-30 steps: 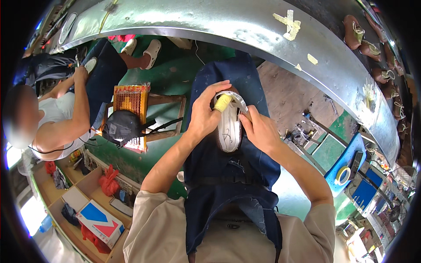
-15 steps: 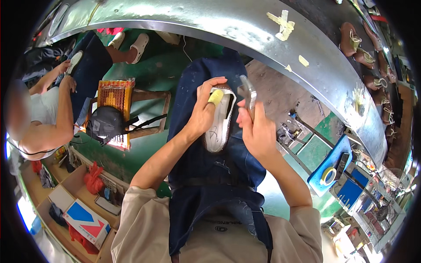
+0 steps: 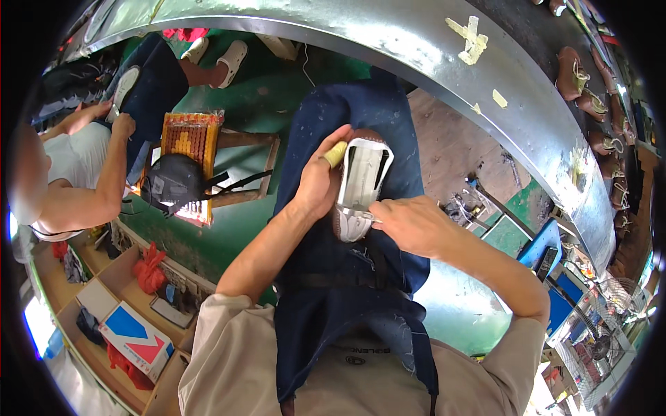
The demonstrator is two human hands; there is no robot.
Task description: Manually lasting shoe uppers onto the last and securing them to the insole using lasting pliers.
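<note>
A brown shoe (image 3: pixel 353 232) with a white rim and pale insole lies lengthwise on the dark blue apron over my lap. My left hand (image 3: pixel 320 182) is closed round the shoe's left side; one of its digits wears a yellow cover (image 3: pixel 334 154). My right hand (image 3: pixel 420 223) is closed on a shiny metal hand tool (image 3: pixel 356 212). The tool's metal end lies across the near part of the shoe's opening. Most of its handle is hidden in my fingers, so its exact kind does not show.
At left a co-worker (image 3: pixel 76 166) holds a shoe (image 3: pixel 125 89). A stool (image 3: pixel 243 139) with a beaded mat (image 3: pixel 184 132) and black bag (image 3: pixel 172 184) stands between us. A metal bench (image 3: pixel 388 41) curves ahead, with brown shoes (image 3: pixel 571 73) beyond it. Wooden compartments (image 3: pixel 114 270) lie lower left.
My right hand has brought the tool down from beside the far part of the shoe to the near end of its opening. My view has shifted slightly, and the shoe has turned a little.
</note>
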